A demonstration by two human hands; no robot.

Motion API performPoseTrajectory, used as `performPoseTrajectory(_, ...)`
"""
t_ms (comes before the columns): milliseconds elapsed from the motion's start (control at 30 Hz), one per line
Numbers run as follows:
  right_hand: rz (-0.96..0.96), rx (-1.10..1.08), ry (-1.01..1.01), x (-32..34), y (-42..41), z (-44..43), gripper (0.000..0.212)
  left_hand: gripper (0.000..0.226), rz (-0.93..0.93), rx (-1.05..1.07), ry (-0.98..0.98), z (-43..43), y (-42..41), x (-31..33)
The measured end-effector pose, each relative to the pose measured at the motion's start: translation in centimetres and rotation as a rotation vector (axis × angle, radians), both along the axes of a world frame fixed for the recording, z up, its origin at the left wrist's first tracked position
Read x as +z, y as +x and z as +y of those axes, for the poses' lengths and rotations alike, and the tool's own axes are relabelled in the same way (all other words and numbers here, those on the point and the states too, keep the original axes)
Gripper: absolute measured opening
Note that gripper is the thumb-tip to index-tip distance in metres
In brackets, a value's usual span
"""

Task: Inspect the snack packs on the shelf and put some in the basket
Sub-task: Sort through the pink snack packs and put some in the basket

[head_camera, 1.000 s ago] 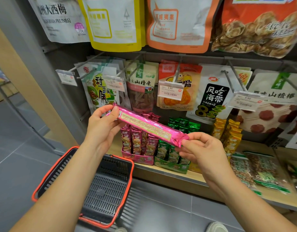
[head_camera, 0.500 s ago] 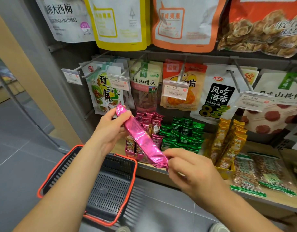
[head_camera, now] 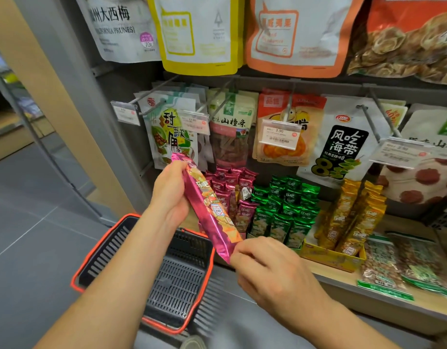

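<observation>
Inspection was in hand: the left hand [head_camera: 170,195] gripped the pink snack pack [head_camera: 209,210] near its top, the right hand [head_camera: 270,268] pinched its lower end between curled fingers, and lowering it into the basket [head_camera: 177,280] looked next.

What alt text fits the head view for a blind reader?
Two hands hold a long pink foil snack pack: the left hand grips its top end, the right hand pinches its bottom end. Below sits a black plastic basket with an orange rim, beside a stocked wooden shelf.

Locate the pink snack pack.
Head view, centre: the pink snack pack is held slanted between the left hand and right hand, in front of the shelf, near the basket.
</observation>
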State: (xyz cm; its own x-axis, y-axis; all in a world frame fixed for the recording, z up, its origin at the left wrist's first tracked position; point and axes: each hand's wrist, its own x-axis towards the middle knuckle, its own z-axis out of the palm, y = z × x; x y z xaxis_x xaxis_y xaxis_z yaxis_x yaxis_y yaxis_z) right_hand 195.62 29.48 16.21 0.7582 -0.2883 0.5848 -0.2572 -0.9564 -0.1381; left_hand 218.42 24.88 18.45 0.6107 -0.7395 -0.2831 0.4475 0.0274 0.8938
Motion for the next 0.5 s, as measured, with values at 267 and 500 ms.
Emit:
performPoseTrajectory(267,0.025,0.108,0.226,-1.0,0.7,-0.1,0.018,0.016,0.005,-0.009,-0.024,-0.2,-1.0,-0.5)
performPoseTrajectory(500,-0.038,0.074,0.605,0.1,0.8,-0.8,0.012,0.035,0.196,0.054,-0.088,-0.1,-1.9,-0.8)
